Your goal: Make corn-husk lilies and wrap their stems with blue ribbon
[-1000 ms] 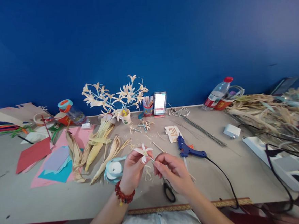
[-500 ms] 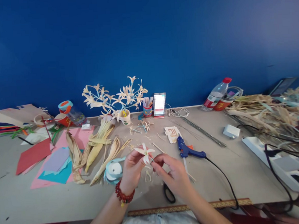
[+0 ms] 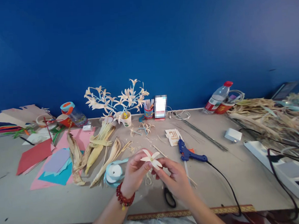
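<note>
A pale cream corn-husk flower (image 3: pixel 152 159) with pointed petals faces up between my two hands. My left hand (image 3: pixel 137 171) pinches it, thumb against the base of the petals. On the other side my right hand (image 3: pixel 175 178) has its thumb and fingertips closed at the flower's underside; the stem is hidden by the fingers. Just left of my left hand lies a roll of light blue tape (image 3: pixel 114 172). Black-handled scissors (image 3: pixel 169 197) lie partly under my right hand. Husk scraps are scattered beneath the flower.
A blue glue gun (image 3: pixel 193 155) lies to the right, its cord running to the front edge. Dried corn husks (image 3: pixel 93 157) and coloured paper (image 3: pixel 34 156) cover the left. Finished flowers stand in a cup (image 3: pixel 126 120). A white power strip (image 3: pixel 274 171) sits at right.
The flower has turned and moved slightly right and down, tilting toward the right hand. The light blue stem end seen before is now hidden. Both hands keep their pinch.
</note>
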Action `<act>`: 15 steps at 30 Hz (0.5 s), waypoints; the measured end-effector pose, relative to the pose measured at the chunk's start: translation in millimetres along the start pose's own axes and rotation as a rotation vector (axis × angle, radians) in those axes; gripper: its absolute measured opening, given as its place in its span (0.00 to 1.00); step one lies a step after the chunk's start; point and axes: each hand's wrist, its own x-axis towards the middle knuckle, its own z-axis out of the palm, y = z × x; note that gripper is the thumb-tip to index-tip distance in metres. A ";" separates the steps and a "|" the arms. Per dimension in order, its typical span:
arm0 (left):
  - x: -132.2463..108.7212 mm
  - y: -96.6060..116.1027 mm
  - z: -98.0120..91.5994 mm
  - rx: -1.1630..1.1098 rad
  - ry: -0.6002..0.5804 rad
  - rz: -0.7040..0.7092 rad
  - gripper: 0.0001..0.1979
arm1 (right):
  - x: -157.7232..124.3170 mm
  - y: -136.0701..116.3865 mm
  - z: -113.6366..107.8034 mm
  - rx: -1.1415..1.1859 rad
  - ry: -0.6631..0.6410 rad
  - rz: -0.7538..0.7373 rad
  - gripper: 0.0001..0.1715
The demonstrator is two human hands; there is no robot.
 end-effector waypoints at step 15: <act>4.3 9.3 2.8 0.236 -0.087 0.254 0.08 | 2.9 -3.9 -10.4 -0.118 0.133 -0.279 0.05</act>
